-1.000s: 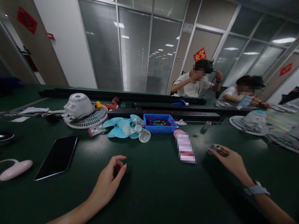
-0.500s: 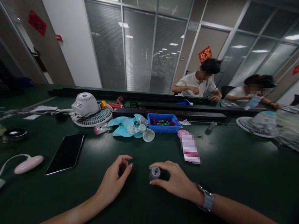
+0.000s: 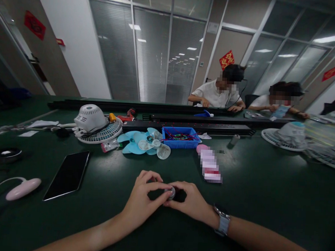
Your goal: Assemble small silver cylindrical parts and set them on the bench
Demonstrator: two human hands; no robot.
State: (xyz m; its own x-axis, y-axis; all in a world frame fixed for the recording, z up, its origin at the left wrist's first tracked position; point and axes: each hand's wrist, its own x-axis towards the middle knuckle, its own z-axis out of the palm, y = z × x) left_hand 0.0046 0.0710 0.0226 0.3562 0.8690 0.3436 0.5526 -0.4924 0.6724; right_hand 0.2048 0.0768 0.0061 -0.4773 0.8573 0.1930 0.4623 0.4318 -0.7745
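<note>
A small grey metal cylinder with a round end face, which looks like a small electric motor (image 3: 171, 193), stands at the near middle of the green table. My right hand (image 3: 193, 200), with a watch on its wrist, grips it from the right between thumb and fingers. From the left, my left hand (image 3: 146, 195) reaches over it, thumb and forefinger pinched together at its top. Whether a tiny part sits between those fingertips cannot be made out. The fingers cover much of the cylinder's side.
Beyond my hands lie light-blue fan blades (image 3: 136, 142), a blue bin (image 3: 180, 142) of wired boards and a pink-and-white object (image 3: 210, 166). A tablet (image 3: 68, 175) lies left. Fan housings (image 3: 90, 118) and a similar cylinder (image 3: 235, 140) stand farther back. Two people sit opposite.
My left hand has moved right, from empty and apart to pinching at the top of the motor. My right hand keeps its grip on the motor. The view has shifted slightly.
</note>
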